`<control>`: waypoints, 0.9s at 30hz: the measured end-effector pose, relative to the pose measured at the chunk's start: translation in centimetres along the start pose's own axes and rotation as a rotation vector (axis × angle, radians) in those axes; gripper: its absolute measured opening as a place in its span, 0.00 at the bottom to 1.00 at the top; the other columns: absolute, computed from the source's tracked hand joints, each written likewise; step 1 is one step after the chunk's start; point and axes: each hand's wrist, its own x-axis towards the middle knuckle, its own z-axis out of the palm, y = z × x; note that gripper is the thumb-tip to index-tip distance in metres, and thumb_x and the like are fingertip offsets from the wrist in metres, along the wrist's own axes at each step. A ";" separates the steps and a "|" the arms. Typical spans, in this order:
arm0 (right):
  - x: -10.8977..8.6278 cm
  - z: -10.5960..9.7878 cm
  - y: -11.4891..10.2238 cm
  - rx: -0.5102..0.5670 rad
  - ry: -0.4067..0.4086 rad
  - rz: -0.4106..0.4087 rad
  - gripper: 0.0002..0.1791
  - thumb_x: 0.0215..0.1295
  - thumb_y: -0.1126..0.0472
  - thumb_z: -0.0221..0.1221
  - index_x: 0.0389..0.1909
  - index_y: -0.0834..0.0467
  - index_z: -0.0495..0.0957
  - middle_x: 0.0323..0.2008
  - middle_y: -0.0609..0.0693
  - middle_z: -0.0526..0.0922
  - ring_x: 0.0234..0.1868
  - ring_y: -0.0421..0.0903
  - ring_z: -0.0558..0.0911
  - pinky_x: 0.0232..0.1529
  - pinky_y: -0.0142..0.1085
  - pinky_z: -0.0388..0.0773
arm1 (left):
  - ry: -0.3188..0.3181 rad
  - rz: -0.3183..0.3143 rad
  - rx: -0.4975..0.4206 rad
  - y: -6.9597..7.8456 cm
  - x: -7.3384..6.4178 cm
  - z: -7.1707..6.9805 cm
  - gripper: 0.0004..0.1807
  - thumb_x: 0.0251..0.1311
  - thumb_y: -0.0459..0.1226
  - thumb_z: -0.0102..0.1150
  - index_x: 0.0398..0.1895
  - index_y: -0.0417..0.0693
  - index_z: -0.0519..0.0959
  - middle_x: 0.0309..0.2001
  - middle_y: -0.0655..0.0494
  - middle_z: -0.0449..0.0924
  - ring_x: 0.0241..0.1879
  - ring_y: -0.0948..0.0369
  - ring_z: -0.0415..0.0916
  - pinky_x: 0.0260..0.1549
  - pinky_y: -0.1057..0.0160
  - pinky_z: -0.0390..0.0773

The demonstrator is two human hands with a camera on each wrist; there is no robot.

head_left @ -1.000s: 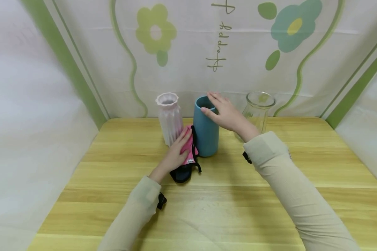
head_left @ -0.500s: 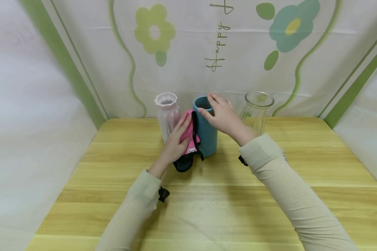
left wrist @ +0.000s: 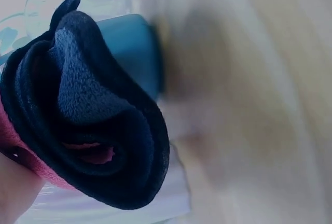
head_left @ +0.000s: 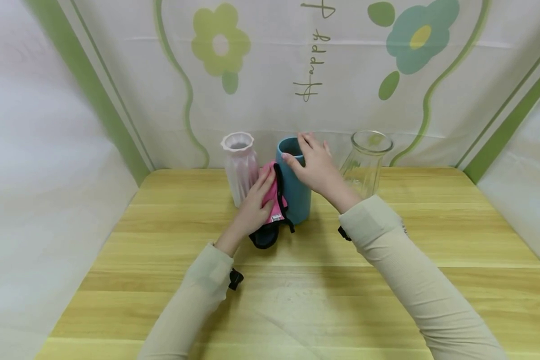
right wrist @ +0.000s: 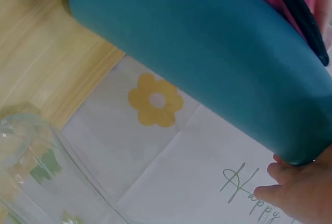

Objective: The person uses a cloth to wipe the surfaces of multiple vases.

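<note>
A blue cylindrical vase (head_left: 298, 197) stands upright at the middle of the back of the table. My right hand (head_left: 318, 169) grips its rim, thumb on the near side and fingers at the right. My left hand (head_left: 252, 207) holds a folded pink cloth (head_left: 274, 202) with black edging against the vase's left side. In the left wrist view, the folded cloth (left wrist: 93, 92) shows a dark inner face and layered folds. The right wrist view shows the smooth wall of the blue vase (right wrist: 197, 53), with the cloth's edge at the top right.
Left of the blue vase stands a pale pink fluted vase (head_left: 240, 172), close to my left fingers. A clear glass vase (head_left: 364, 167) stands behind my right wrist. The wooden table (head_left: 297, 310) ends at a white flowered curtain (head_left: 261, 100).
My left hand and the cloth have slid up along the blue vase's side, then shifted slightly down. My right hand stays at the rim, and the vase barely moves.
</note>
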 end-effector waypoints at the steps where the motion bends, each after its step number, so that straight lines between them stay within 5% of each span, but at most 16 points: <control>1: 0.0 0.0 0.0 0.002 0.004 0.003 0.42 0.72 0.38 0.41 0.74 0.62 0.47 0.76 0.58 0.49 0.78 0.54 0.44 0.77 0.52 0.34 | -0.010 -0.006 -0.007 -0.2 -0.2 0.1 0.37 0.62 0.27 0.49 0.75 0.44 0.50 0.77 0.48 0.44 0.76 0.49 0.42 0.73 0.46 0.49; 13: -0.5 0.0 0.3 0.059 0.013 0.009 0.43 0.70 0.34 0.40 0.75 0.56 0.46 0.76 0.56 0.49 0.76 0.59 0.50 0.75 0.55 0.45 | -0.097 -0.085 -0.079 -2.5 -1.7 1.1 0.39 0.60 0.25 0.50 0.75 0.44 0.50 0.77 0.47 0.44 0.77 0.49 0.41 0.73 0.46 0.47; 18: -0.5 -0.3 1.9 0.185 0.000 -0.077 0.37 0.72 0.37 0.38 0.75 0.53 0.50 0.76 0.54 0.50 0.76 0.57 0.51 0.72 0.56 0.54 | -0.089 -0.085 -0.091 -2.6 -1.6 0.9 0.40 0.60 0.25 0.50 0.75 0.47 0.51 0.77 0.49 0.44 0.77 0.50 0.42 0.73 0.46 0.47; 27: -0.3 -0.7 3.3 0.241 -0.057 -0.147 0.34 0.74 0.39 0.37 0.76 0.49 0.47 0.77 0.52 0.47 0.77 0.54 0.47 0.74 0.55 0.49 | -0.002 -0.021 -0.127 -1.8 -1.0 0.0 0.39 0.59 0.24 0.50 0.74 0.46 0.53 0.77 0.48 0.47 0.76 0.49 0.42 0.73 0.45 0.47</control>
